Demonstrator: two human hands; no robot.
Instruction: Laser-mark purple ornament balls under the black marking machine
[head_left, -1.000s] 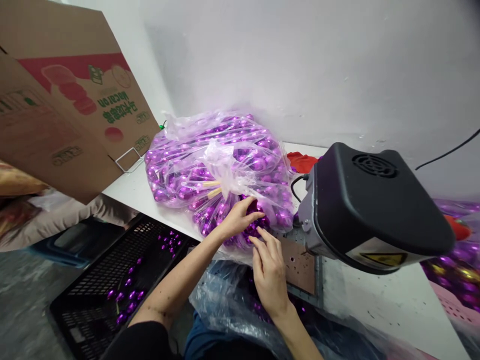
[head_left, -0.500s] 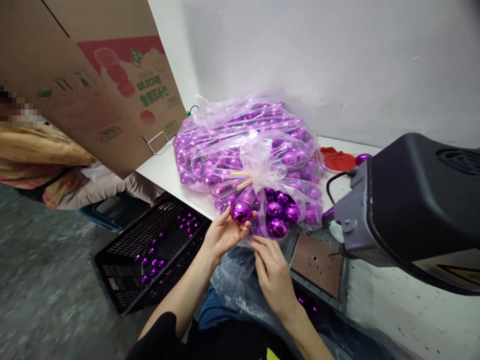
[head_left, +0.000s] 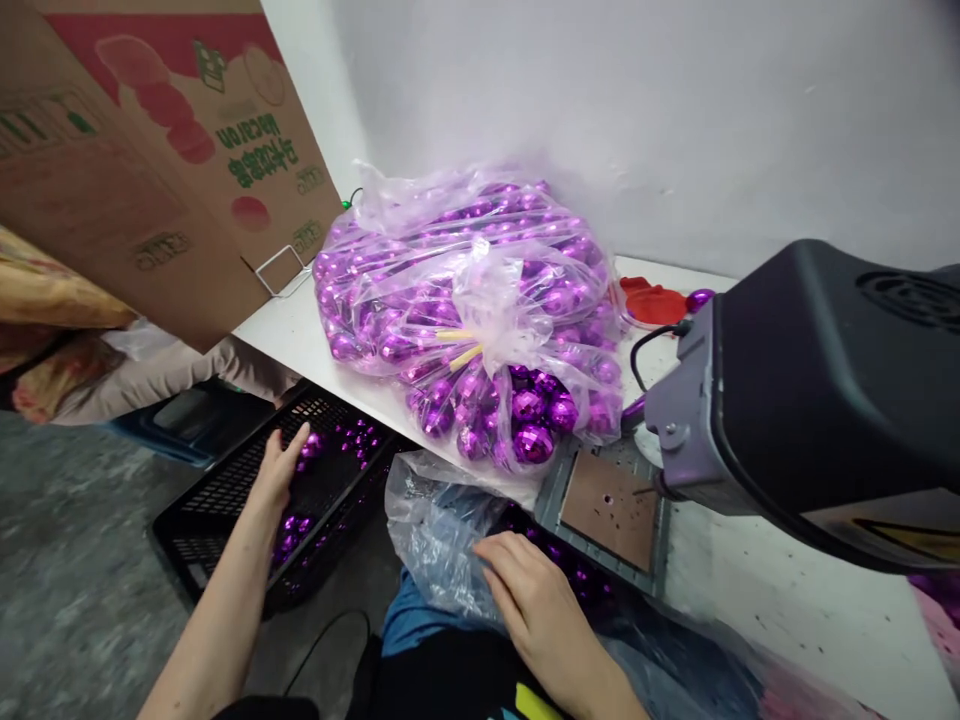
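Observation:
My left hand (head_left: 275,475) reaches over a black plastic basket (head_left: 217,495), thumb and fingers apart. A shiny purple faceted ball (head_left: 310,450) shows just past its fingertips, apart from the grip as far as I can see. More small purple baubles (head_left: 356,440) lie in the basket. My right hand (head_left: 536,605) hovers or rests over clear plastic sheeting (head_left: 427,535) on my lap, fingers loosely bent with nothing visible in them. In front stands a big clear bag (head_left: 491,310) packed with purple balls, gathered at its neck; several faceted balls (head_left: 534,443) show through its opening.
To the right, a black machine head (head_left: 817,400) overhangs a brown plate (head_left: 611,508) on a metal base. A large cardboard box (head_left: 202,230) leans at the left. Beside it sits another person (head_left: 165,375). A red cloth (head_left: 651,302) lies behind the machine.
My left hand has moved from the bag's front left and down to the basket, and has let go of the purple ball. My right hand has dropped lower, away from the bag.

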